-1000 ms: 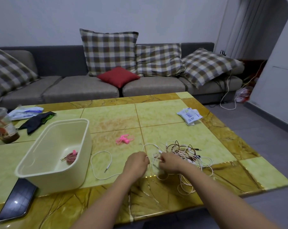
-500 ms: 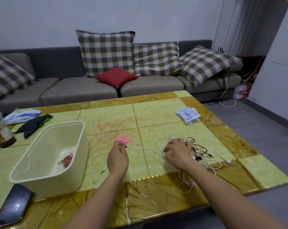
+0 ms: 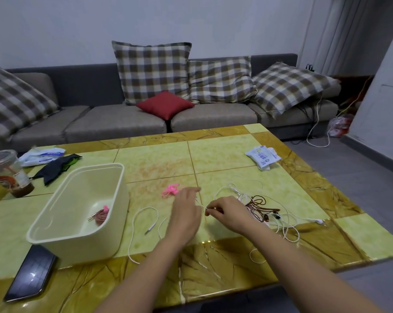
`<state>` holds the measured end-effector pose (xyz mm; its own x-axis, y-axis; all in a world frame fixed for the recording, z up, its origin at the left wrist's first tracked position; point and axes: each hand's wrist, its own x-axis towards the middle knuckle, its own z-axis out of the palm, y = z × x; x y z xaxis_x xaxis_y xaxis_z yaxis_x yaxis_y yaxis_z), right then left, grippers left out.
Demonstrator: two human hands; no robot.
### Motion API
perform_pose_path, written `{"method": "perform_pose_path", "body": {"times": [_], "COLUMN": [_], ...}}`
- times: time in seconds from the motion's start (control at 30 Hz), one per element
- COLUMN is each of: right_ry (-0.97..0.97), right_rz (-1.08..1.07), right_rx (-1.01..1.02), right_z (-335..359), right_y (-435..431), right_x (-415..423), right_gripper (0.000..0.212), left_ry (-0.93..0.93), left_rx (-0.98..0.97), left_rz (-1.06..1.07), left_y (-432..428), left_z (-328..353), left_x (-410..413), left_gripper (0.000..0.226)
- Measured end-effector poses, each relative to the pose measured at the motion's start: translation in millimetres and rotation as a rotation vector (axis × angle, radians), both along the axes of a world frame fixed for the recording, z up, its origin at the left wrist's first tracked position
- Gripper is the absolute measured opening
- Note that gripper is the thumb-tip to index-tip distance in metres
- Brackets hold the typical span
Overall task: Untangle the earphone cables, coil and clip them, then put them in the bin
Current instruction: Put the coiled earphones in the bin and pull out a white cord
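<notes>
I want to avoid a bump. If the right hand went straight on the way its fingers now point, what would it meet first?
Most likely the left hand: the right hand, pinching a thin white earphone cable, points leftward at it across a small gap, though depth is unclear.

I see a long grey sofa (image 3: 114, 125) against a plain white wall (image 3: 145, 19), with checked pillows (image 3: 152, 71) and one red cushion (image 3: 166, 105) on it. A low table (image 3: 224, 154) with yellow-green tiles stands in front, and the floor (image 3: 360, 177) past its right edge is grey.
</notes>
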<state>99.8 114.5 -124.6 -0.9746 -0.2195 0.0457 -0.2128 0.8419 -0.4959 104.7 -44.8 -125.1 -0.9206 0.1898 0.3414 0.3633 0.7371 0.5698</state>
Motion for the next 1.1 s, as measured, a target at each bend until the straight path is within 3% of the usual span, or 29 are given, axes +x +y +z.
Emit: {"method": "perform_pose_path", "body": {"times": [0.07, 0.23, 0.33, 0.5, 0.6, 0.7, 0.8, 0.9, 1.0, 1.1], "right_ry": [-0.007, -0.206, -0.243, 0.289, 0.264, 0.039, 0.095, 0.146, 0.153, 0.171], "right_rz": [0.022, 0.038, -0.048, -0.330, -0.275, -0.193, -0.172, -0.153, -0.107, -0.067], "right_rx": [0.043, 0.004, 0.122, -0.132, -0.013, 0.132, 0.044, 0.035, 0.059, 0.069], "right_z": [0, -3, -7, 7, 4, -13, -19, -16, -17, -17], "right_y": [-2, 7, 21, 29, 24, 28, 26, 18, 16, 16], "right_x": [3, 7, 5, -1, -7, -5, -5, -8, -7, -2], "right_gripper": [0.023, 0.021, 0.009, 0.010, 0.019, 0.026, 0.023, 0.022, 0.020, 0.020], "left_ry": [-0.108, -0.421, -0.292, 0.016, -0.005, -0.212, -0.367, -0.199, -0.015, 0.167], "left_rx": [-0.068, -0.255, -0.279, 0.150, 0.170, -0.015, -0.239, -0.307, -0.270, -0.392], "left_rz": [-0.147, -0.132, -0.094, 0.143, 0.323, 0.387, 0.385, 0.310, 0.076, 0.013], "left_y": [16, 25, 16, 4, -1, -21, -28, -13, 11, 26], "left_z": [-5, -11, -11, 8, 5, -12, -17, -10, -2, -7], "left_x": [1, -2, -2, -10, -15, -13, -11, -7, 0, 2], "left_gripper": [0.046, 0.034, 0.027, 0.025, 0.028, 0.033, 0.034, 0.045, 0.065, 0.083]}}
